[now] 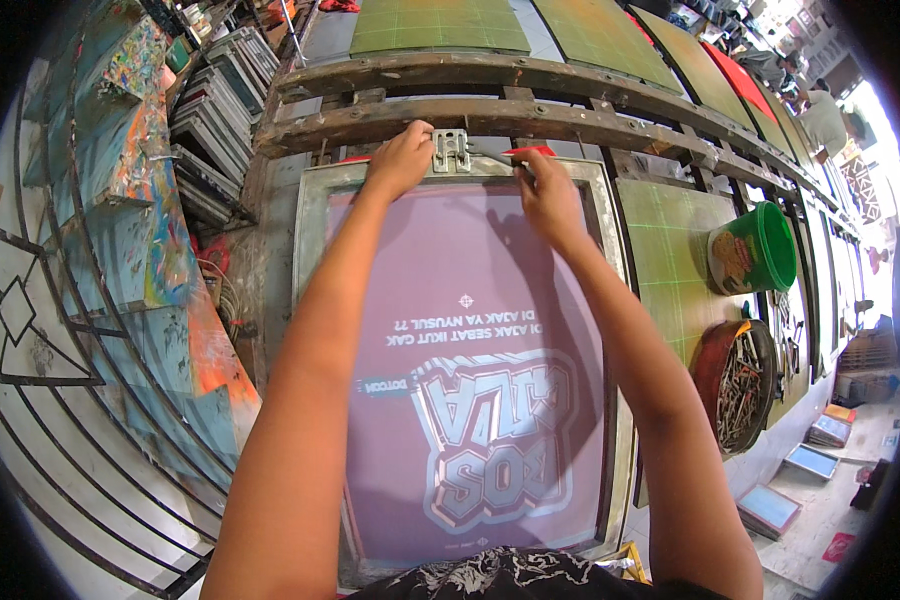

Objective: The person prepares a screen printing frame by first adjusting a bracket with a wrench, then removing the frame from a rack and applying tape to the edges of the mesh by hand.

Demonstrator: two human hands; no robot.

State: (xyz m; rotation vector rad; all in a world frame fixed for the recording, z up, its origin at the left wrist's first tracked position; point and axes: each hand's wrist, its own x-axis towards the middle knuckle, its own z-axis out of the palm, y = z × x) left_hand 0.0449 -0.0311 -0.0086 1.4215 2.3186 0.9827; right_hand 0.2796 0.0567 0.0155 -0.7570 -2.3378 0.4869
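A silk-screen frame (612,330) lies flat before me, its purple mesh (420,260) carrying pale lettering upside down to me. On the frame's far edge sits a perforated metal hinge (451,152). My left hand (398,163) is closed at the hinge's left side, its fingertips against the metal. Just right of the hinge, my right hand (552,200) grips a thin dark metal tool (490,153) whose tip points at the hinge. The tool's exact kind is unclear. A bit of red (536,151) shows behind the right fingers.
Wooden rails (370,115) run across beyond the frame. At right stand a green bucket (776,245) and a round container of screws or bolts (740,390), on a green board (660,230). Stacked frames (215,120) and a black metal railing (70,380) are left; a person (820,115) is far right.
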